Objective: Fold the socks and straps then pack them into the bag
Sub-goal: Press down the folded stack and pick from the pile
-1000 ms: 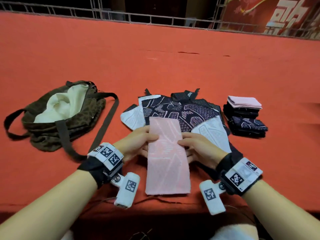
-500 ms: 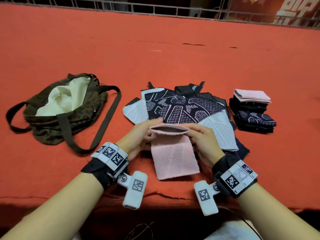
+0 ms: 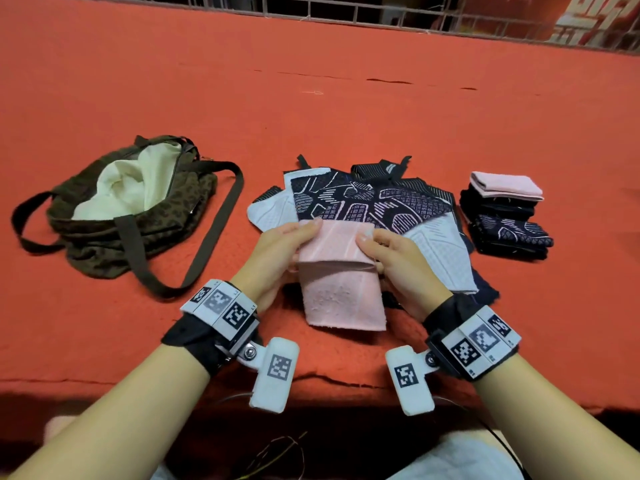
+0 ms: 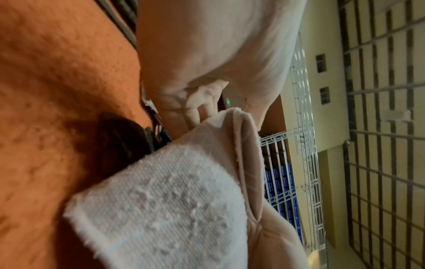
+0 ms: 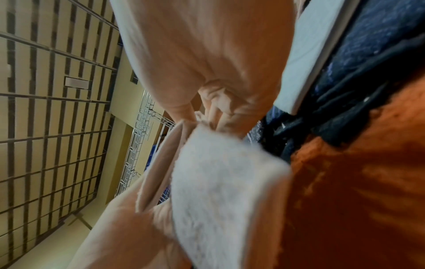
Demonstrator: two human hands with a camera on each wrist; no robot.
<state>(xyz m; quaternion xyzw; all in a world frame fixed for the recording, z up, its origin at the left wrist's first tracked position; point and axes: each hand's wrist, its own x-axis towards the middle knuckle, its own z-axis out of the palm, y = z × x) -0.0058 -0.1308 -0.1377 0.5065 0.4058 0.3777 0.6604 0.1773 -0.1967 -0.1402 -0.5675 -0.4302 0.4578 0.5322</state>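
Pink knit is what both hands have hold of: the left hand pinches the left edge of a pink sock and the right hand pinches its right edge, thumbs on top and fingers curled underneath. The sock's far part is doubled over toward the near side, so a folded flap lies across the top while the lower part hangs down over the near part of the table, which is covered in an orange-red cloth. From the left wrist the sock shows a fuzzy pale face with the folded layers running along its edge (the right wrist view gives the same fold, blurred).

Just beyond the hands, a loose heap of unfolded socks lies spread on the table, dark patterned pieces on top of white ones, with dark straps poking out at the far side. To the right of the heap stands a small stack of folded socks, dark ones below and a pink one uppermost. Well to the left sits an olive patterned bag, its mouth gaping to show a cream lining, its long handles trailing on the cloth.
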